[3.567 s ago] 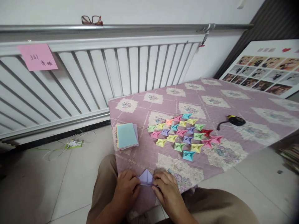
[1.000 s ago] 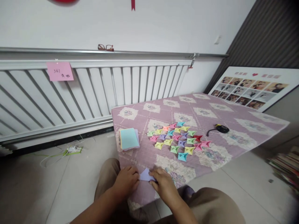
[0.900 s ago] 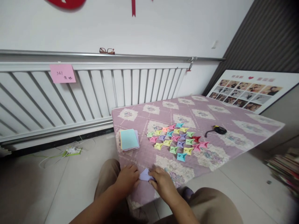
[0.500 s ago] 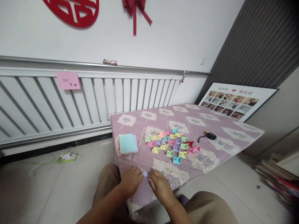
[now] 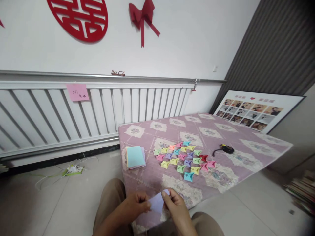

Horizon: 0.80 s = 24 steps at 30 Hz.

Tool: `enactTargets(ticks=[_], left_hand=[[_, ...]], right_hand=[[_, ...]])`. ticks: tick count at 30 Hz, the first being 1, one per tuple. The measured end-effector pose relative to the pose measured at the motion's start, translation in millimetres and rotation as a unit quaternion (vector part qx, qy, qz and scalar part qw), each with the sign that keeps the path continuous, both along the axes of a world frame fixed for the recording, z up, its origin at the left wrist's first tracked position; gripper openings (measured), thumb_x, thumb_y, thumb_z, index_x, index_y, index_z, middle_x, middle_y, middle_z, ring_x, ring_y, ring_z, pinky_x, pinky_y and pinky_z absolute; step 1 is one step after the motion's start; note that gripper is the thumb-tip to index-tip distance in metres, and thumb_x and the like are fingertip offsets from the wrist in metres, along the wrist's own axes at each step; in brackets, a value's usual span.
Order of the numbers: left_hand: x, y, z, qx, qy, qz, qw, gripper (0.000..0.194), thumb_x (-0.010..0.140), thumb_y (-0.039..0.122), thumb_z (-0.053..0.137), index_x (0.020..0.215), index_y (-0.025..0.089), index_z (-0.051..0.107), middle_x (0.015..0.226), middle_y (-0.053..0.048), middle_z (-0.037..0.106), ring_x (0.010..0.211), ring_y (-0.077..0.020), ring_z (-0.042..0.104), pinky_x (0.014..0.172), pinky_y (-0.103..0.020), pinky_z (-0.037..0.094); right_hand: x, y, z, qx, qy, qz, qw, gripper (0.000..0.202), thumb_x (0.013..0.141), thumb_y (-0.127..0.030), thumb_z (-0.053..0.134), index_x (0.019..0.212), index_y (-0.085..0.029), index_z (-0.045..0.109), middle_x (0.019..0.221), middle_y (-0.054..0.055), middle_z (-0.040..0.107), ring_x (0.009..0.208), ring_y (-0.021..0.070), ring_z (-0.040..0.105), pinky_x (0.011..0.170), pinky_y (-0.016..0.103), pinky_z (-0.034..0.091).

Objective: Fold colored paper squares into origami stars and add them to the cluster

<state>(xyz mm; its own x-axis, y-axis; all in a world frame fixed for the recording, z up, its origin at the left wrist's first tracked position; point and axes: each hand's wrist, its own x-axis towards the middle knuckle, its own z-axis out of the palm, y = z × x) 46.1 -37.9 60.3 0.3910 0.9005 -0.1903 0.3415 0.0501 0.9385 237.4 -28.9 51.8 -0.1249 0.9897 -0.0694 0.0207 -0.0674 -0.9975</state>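
A light purple sheet of paper (image 5: 157,201) is stretched between my two hands, just above the near edge of the cloth-covered table (image 5: 147,180). My left hand (image 5: 137,205) pinches its left corner between thumb and fingers. At the upper right corner, my right hand (image 5: 175,205) grips it, thumb on top. Beyond my hands, several small folded paper pieces (image 5: 188,177) in blue, yellow, green, pink, purple and red stand in slanting rows. To the left lies a stack of coloured square paper (image 5: 136,157), light blue on top.
A black tape measure (image 5: 227,149) lies on the right of the table. Behind are a white radiator (image 5: 137,103) with glasses (image 5: 118,73) on the pipe above it, and a leaning photo board (image 5: 258,109). A power strip (image 5: 73,169) with cables sits on the floor at left.
The purple paper, a small folded shape pressed on the table before, is now opened wider and lifted between both hands. My view has tilted up slightly.
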Motion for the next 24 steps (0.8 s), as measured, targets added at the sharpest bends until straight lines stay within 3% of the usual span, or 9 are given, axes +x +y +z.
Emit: enactTargets(ticks=[4, 7, 11, 14, 18, 24], left_hand=[[11, -16, 13.1, -0.053, -0.116, -0.006, 0.992, 0.033, 0.07, 0.046, 0.066, 0.076, 0.014, 0.063, 0.065, 0.003, 0.053, 0.059, -0.0103, 0.042, 0.057, -0.022, 0.032], [25, -19, 14.7, -0.044, -0.137, 0.043, 0.989, 0.04, 0.071, 0.052, 0.065, 0.082, 0.014, 0.064, 0.069, 0.001, 0.056, 0.062, -0.0122, 0.046, 0.059, -0.024, 0.034], [42, -18, 1.7, -0.025, -0.104, 0.13, 0.986, 0.042, 0.07, 0.057, 0.063, 0.07, 0.015, 0.061, 0.061, 0.002, 0.051, 0.06, -0.0126, 0.043, 0.056, -0.024, 0.032], [47, -19, -12.6, -0.034, -0.097, 0.157, 0.982, 0.043, 0.069, 0.058, 0.063, 0.069, 0.016, 0.058, 0.059, 0.003, 0.049, 0.057, -0.0118, 0.041, 0.054, -0.024, 0.03], [45, -22, -24.9, -0.053, -0.115, 0.148, 0.981, 0.04, 0.071, 0.057, 0.062, 0.067, 0.018, 0.052, 0.057, 0.005, 0.046, 0.054, -0.0106, 0.038, 0.052, -0.023, 0.029], [41, -10, -29.5, -0.058, -0.106, 0.133, 0.984, 0.037, 0.074, 0.052, 0.059, 0.066, 0.018, 0.049, 0.058, 0.004, 0.043, 0.055, -0.0106, 0.036, 0.052, -0.023, 0.029]], right_hand=[[-5, -10, 10.0, -0.026, 0.033, -0.008, 0.999, 0.051, 0.066, -0.069, 0.063, 0.063, -0.02, 0.053, 0.053, -0.006, 0.043, 0.05, 0.0099, 0.036, 0.048, 0.022, 0.031], [-6, -13, 15.6, -0.014, 0.025, 0.002, 1.0, 0.052, 0.063, -0.07, 0.065, 0.059, -0.02, 0.052, 0.053, -0.006, 0.041, 0.052, 0.0098, 0.035, 0.049, 0.022, 0.03], [-4, -16, 19.4, -0.012, 0.053, -0.006, 0.999, 0.051, 0.065, -0.068, 0.065, 0.06, -0.02, 0.052, 0.053, -0.007, 0.038, 0.051, 0.0091, 0.032, 0.048, 0.022, 0.029], [-2, -17, 17.5, -0.033, 0.089, -0.017, 0.995, 0.048, 0.068, -0.067, 0.064, 0.066, -0.02, 0.054, 0.054, -0.007, 0.04, 0.051, 0.0085, 0.032, 0.048, 0.021, 0.028], [-2, -17, 10.2, -0.052, 0.096, -0.028, 0.994, 0.051, 0.065, -0.069, 0.066, 0.063, -0.02, 0.051, 0.053, -0.008, 0.038, 0.05, 0.0077, 0.03, 0.047, 0.021, 0.025], [-5, -7, 1.3, -0.08, 0.112, -0.039, 0.99, 0.047, 0.068, -0.065, 0.066, 0.068, -0.019, 0.054, 0.055, -0.007, 0.039, 0.051, 0.0078, 0.031, 0.047, 0.02, 0.027]])
